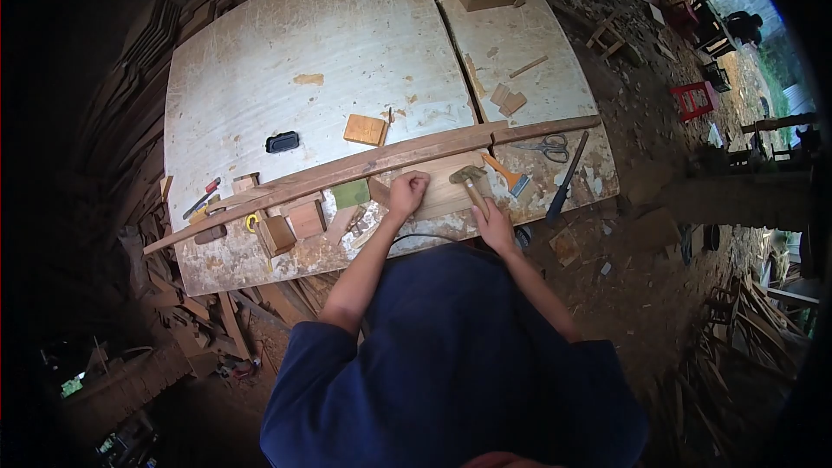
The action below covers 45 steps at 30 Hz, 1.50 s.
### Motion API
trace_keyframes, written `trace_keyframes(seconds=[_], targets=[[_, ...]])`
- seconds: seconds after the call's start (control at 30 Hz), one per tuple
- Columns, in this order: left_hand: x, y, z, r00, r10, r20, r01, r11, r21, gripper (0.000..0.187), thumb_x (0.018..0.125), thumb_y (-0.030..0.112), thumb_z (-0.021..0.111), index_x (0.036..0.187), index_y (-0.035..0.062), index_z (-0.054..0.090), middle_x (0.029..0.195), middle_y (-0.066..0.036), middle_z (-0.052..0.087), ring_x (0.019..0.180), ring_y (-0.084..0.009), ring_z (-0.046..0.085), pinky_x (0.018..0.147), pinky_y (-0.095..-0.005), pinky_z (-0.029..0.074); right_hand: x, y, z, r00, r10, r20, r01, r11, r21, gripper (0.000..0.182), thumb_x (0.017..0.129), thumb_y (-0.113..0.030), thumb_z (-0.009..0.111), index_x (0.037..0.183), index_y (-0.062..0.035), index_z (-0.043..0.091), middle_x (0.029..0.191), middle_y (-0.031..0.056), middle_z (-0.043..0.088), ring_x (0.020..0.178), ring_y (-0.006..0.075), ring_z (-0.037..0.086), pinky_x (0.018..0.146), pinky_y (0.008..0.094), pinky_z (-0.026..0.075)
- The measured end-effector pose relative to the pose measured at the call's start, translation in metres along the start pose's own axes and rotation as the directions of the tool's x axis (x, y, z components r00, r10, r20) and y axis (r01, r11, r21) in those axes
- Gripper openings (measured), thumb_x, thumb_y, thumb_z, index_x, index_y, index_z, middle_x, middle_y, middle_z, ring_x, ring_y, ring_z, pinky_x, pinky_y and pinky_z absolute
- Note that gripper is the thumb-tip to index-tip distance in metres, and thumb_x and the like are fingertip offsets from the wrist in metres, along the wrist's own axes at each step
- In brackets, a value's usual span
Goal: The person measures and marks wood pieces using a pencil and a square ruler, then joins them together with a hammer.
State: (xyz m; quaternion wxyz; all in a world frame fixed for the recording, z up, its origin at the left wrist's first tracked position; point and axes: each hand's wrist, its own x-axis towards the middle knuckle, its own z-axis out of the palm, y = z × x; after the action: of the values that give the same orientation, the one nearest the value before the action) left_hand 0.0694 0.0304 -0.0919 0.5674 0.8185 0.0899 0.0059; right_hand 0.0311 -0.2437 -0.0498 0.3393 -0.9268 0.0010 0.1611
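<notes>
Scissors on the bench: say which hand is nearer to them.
Right. The right hand, gripping the hammer, sits just below-left of the scissors; the left hand is farther left.

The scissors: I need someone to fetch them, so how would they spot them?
On the worn white workbench, look toward its right near corner, just past the long wooden strip. The scissors lie flat there, the only metal, loop-handled tool, beside a dark rod.

wooden-handled hammer (471,184), head resting on plank (446,193)
</notes>
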Motion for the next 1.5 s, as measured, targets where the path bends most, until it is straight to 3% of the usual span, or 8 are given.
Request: trace_keyframes(seconds=[0.07, 0.27, 0.37, 0.47, 0.67, 1.17, 1.23, 1.5], targets=[[-0.003, -0.002, 0.001, 0.997, -0.074, 0.023, 0.074, 0.997, -0.027, 0.012, 0.092, 0.010, 0.078, 0.099, 0.0014, 0.083, 0.080, -0.011, 0.078, 0.071, -0.0065, 0.067, 0.069, -0.0269, 0.057, 0.001, 0.003, 0.002, 1.000, -0.003, -0.002, 0.003, 1.000, 0.000, 0.047, 0.104, -0.045, 0.062, 0.134, -0.0097, 0.060, 0.103, 0.0331, 0.071, 0.101, 0.0559, 0.067, 0.087, 0.0610, 0.054], [-0.006, -0.006, 0.009, 0.994, -0.109, 0.011, 0.109, 0.994, -0.004, 0.015, 0.091, 0.011, 0.079, 0.101, 0.0008, 0.083, 0.085, -0.015, 0.078, 0.074, -0.0178, 0.073, 0.071, -0.0324, 0.059, 0.000, 0.000, 0.001, 0.999, -0.028, -0.026, 0.028, 1.000, 0.000, 0.045, 0.105, -0.044, 0.062, 0.132, -0.0076, 0.062, 0.101, 0.0333, 0.071, 0.100, 0.0562, 0.067, 0.085, 0.0605, 0.054], [-0.006, 0.009, 0.004, 0.986, 0.158, -0.059, -0.148, 0.978, 0.146, 0.015, 0.091, 0.011, 0.078, 0.101, 0.0006, 0.082, 0.091, -0.017, 0.077, 0.081, -0.0251, 0.075, 0.076, -0.0382, 0.059, -0.001, 0.002, 0.003, 0.996, -0.061, -0.064, 0.061, 0.998, -0.003, 0.044, 0.105, -0.042, 0.063, 0.130, -0.0058, 0.062, 0.098, 0.0334, 0.071, 0.098, 0.0559, 0.067, 0.084, 0.0599, 0.054], [-0.002, 0.013, 0.006, 0.988, 0.139, -0.071, -0.125, 0.977, 0.171, 0.014, 0.092, 0.009, 0.076, 0.102, 0.0009, 0.082, 0.097, -0.019, 0.076, 0.087, -0.0314, 0.075, 0.079, -0.0420, 0.058, -0.001, 0.002, 0.002, 0.999, -0.037, -0.033, 0.037, 0.999, 0.007, 0.047, 0.104, -0.045, 0.062, 0.135, -0.0083, 0.061, 0.102, 0.0341, 0.071, 0.102, 0.0565, 0.067, 0.087, 0.0615, 0.054], [-0.004, 0.016, 0.012, 0.963, 0.254, -0.095, -0.225, 0.943, 0.245, 0.011, 0.092, 0.008, 0.075, 0.099, 0.0008, 0.080, 0.099, -0.019, 0.076, 0.091, -0.0395, 0.073, 0.083, -0.0451, 0.058, 0.001, 0.006, 0.005, 0.999, -0.034, -0.027, 0.034, 0.999, 0.015, 0.049, 0.104, -0.045, 0.062, 0.136, -0.0071, 0.061, 0.101, 0.0336, 0.071, 0.101, 0.0563, 0.067, 0.087, 0.0612, 0.055], [-0.011, 0.018, 0.019, 0.907, 0.416, -0.059, -0.368, 0.854, 0.368, 0.008, 0.090, 0.007, 0.075, 0.095, 0.0044, 0.080, 0.098, -0.013, 0.076, 0.094, -0.0346, 0.071, 0.087, -0.0448, 0.056, 0.001, 0.008, 0.007, 0.998, -0.047, -0.051, 0.048, 0.999, 0.005, 0.044, 0.105, -0.042, 0.063, 0.131, -0.0062, 0.062, 0.098, 0.0325, 0.071, 0.098, 0.0548, 0.068, 0.083, 0.0590, 0.054], [-0.011, 0.015, 0.020, 0.917, 0.394, -0.061, -0.351, 0.869, 0.348, 0.008, 0.090, 0.007, 0.074, 0.095, 0.0043, 0.080, 0.097, -0.013, 0.076, 0.095, -0.0341, 0.070, 0.088, -0.0445, 0.056, 0.001, 0.008, 0.007, 0.998, -0.046, -0.051, 0.047, 0.999, 0.025, 0.048, 0.105, -0.046, 0.061, 0.133, -0.0070, 0.061, 0.099, 0.0344, 0.070, 0.099, 0.0564, 0.067, 0.085, 0.0624, 0.053], [-0.011, 0.012, 0.022, 0.915, 0.394, -0.087, -0.348, 0.879, 0.327, 0.007, 0.091, 0.006, 0.073, 0.094, 0.0034, 0.079, 0.096, -0.013, 0.075, 0.093, -0.0355, 0.070, 0.087, -0.0455, 0.055, 0.001, 0.006, 0.005, 0.999, -0.031, -0.039, 0.032, 0.999, 0.011, 0.048, 0.104, -0.046, 0.062, 0.131, -0.0056, 0.061, 0.100, 0.0337, 0.071, 0.100, 0.0558, 0.067, 0.084, 0.0616, 0.054]])
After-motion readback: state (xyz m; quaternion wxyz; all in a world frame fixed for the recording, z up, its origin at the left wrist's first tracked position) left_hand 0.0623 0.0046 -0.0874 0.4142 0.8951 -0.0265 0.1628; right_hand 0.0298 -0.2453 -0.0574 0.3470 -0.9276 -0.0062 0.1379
